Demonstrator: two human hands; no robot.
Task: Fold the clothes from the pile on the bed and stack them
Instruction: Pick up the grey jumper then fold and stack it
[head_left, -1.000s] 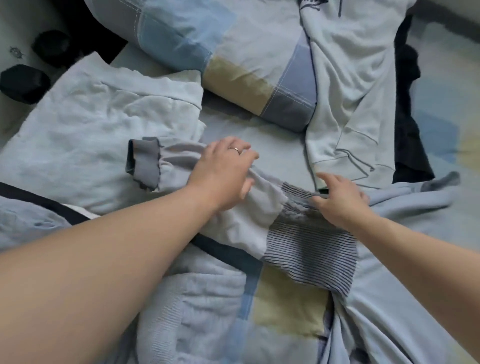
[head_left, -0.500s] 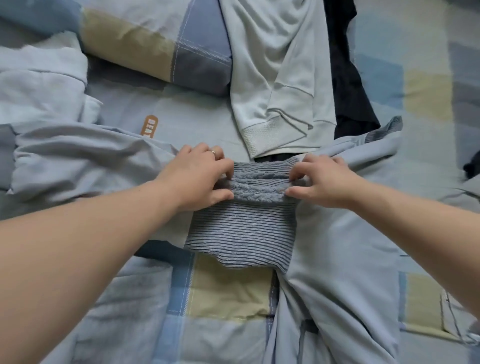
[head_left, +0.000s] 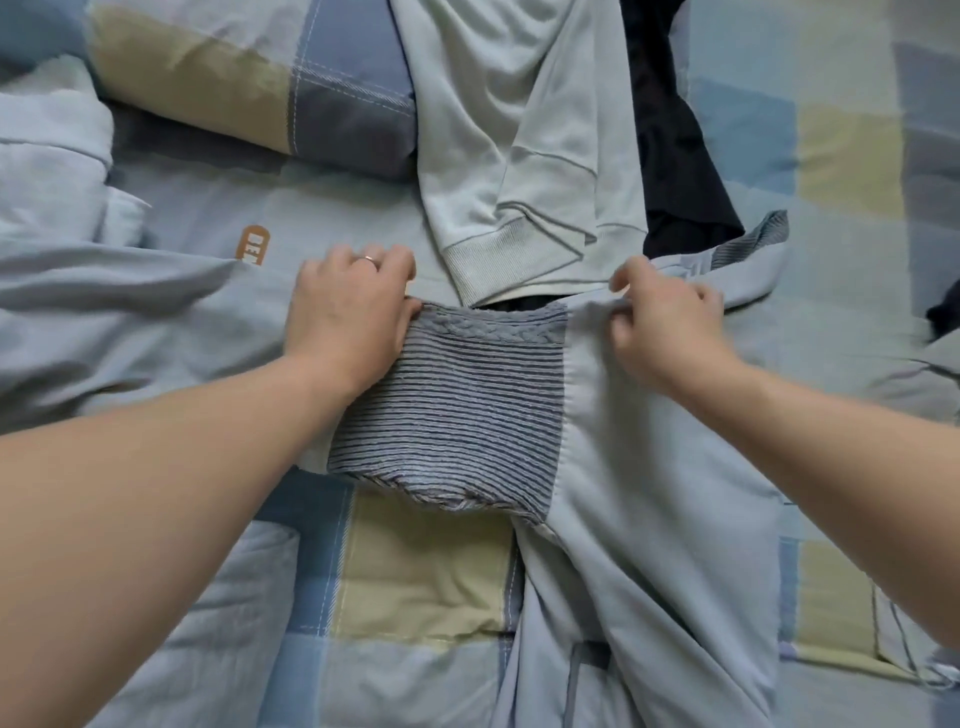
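A light blue jacket (head_left: 649, 493) lies spread across the bed, its grey striped ribbed collar (head_left: 457, 410) in the middle. My left hand (head_left: 348, 317) grips the jacket at the collar's left end, fingers curled over the fabric. My right hand (head_left: 665, 322) pinches the blue fabric just right of the collar. The jacket's left part (head_left: 119, 306) stretches away to the left, with an orange label (head_left: 253, 244) at its upper edge.
A pale green sweatshirt (head_left: 524, 156) lies just beyond the collar, beside a black garment (head_left: 675, 145). A patchwork pillow (head_left: 234, 88) sits at the upper left. A folded pale blue piece (head_left: 47, 140) rests at the far left. The checked bedspread (head_left: 426, 577) lies underneath.
My hands have moved apart along the collar's top edge, stretching the collar wider and flatter. The view has shifted slightly, with the jacket more spread out.
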